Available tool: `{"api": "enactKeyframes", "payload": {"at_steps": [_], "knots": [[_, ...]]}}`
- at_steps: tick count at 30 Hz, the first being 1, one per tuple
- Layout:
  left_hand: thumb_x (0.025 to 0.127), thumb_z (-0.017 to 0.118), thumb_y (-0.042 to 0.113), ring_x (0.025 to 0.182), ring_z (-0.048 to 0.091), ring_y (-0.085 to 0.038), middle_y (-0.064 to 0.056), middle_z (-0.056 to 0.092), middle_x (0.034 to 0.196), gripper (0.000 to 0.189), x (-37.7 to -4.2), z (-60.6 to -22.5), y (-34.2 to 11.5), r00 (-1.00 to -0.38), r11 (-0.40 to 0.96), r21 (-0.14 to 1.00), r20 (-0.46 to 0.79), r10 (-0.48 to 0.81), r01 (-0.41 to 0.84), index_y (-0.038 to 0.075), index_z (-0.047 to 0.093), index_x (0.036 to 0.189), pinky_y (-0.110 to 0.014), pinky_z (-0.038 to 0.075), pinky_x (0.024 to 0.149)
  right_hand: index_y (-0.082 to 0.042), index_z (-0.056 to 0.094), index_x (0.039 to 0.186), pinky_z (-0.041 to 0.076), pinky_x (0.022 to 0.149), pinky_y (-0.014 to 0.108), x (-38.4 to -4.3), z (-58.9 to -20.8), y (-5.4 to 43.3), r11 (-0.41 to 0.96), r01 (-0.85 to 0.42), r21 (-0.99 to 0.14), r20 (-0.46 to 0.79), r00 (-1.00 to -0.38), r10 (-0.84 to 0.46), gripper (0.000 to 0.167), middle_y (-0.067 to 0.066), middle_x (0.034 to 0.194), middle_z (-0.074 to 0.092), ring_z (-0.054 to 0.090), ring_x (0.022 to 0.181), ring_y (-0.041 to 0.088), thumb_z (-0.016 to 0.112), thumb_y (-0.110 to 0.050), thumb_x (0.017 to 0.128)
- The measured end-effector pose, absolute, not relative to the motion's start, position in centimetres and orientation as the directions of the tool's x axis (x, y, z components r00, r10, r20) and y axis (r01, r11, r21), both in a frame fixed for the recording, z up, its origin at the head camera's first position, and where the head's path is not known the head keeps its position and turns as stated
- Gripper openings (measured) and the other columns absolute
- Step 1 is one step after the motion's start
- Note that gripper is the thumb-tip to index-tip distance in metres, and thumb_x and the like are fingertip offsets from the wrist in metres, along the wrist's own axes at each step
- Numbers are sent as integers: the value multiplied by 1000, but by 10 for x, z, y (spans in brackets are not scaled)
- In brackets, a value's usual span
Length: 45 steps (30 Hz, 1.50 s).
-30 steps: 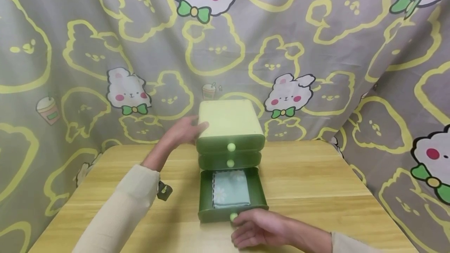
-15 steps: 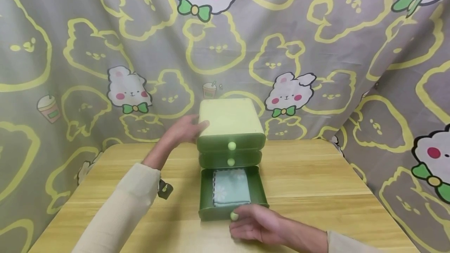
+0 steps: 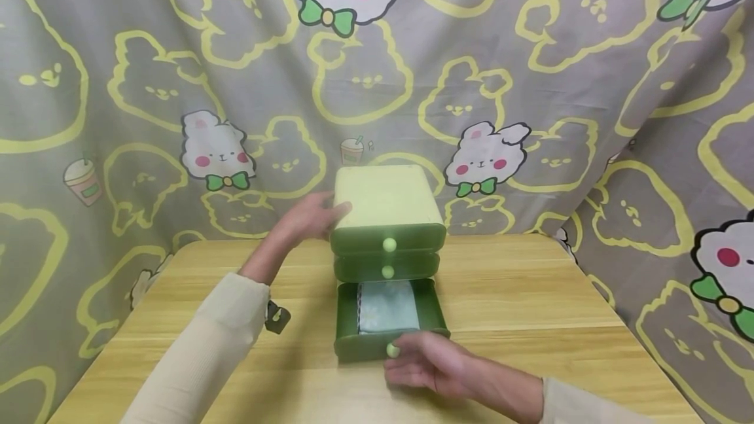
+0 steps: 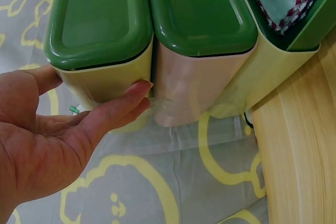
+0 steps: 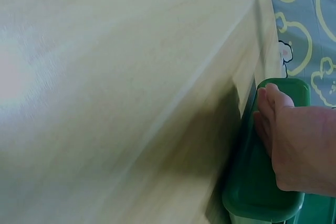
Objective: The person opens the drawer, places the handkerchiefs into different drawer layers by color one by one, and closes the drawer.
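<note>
A small three-drawer cabinet (image 3: 385,195) with a pale yellow top and green drawer fronts stands on the wooden table. Its bottom drawer (image 3: 359,348) is pulled out and holds a folded light-blue cloth (image 3: 389,306) with a braided edge. My left hand (image 3: 309,216) rests against the cabinet's upper left side, thumb on the top; in the left wrist view its straight fingers (image 4: 123,103) touch the yellow side wall. At the bottom drawer's round knob (image 3: 393,349), my right hand (image 3: 432,365) presses with its fingertips. In the right wrist view, its extended fingers lie along the green front (image 5: 257,182).
The upper drawer (image 3: 359,239) and the middle drawer (image 3: 359,267) are pushed in, each with a round light-green knob. Behind the wood-grain table (image 3: 512,300) hangs a grey curtain (image 3: 377,103) with cartoon prints. A small black object (image 3: 276,317) sits at the left cuff.
The bottom drawer has slid partway inward, and my right hand has moved forward with it. Less of the blue cloth shows. My left hand stays in place on the cabinet.
</note>
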<state>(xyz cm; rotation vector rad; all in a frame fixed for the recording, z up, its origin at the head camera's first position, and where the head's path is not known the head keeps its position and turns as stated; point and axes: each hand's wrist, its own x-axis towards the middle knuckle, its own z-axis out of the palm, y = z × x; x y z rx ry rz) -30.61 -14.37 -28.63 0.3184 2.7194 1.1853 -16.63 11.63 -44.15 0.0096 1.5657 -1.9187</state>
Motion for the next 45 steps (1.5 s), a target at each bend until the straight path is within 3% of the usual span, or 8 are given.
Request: {"api": "enactKeyframes", "payload": {"at_steps": [13,27,37,45], "knots": [[104,49,50,102,71,-32,-23,54,146,73,-306,-287,-144,-965,668,736,-77,249,113,11,25,162,-52,51,104,19,38,135,57,97,46,-189,-440,114,-20,470,-882,-414,-796,-441,48,37,119,62,66,112,47,52,-8,98],[105,49,50,107,70,-34,-24,53,146,73,-306,-285,-144,-964,675,726,-65,257,130,9,25,161,-53,50,106,20,46,127,56,99,46,-219,-445,105,-26,434,-901,-392,-838,-380,38,40,124,58,64,117,47,55,-4,99],[105,48,47,107,69,-34,-25,55,144,69,-305,-285,-143,-962,668,731,-62,267,138,10,29,160,-52,53,102,17,50,123,57,98,47,-237,-449,99,-70,428,-901,-384,-862,-331,32,35,117,64,65,115,48,57,-1,97],[106,46,45,110,68,-35,-24,54,145,68,-304,-286,-142,-961,664,736,-69,266,132,11,25,162,-50,54,100,19,48,127,55,101,48,-247,-449,96,-81,428,-900,-379,-861,-339,35,40,126,57,60,120,50,54,-1,99]]}}
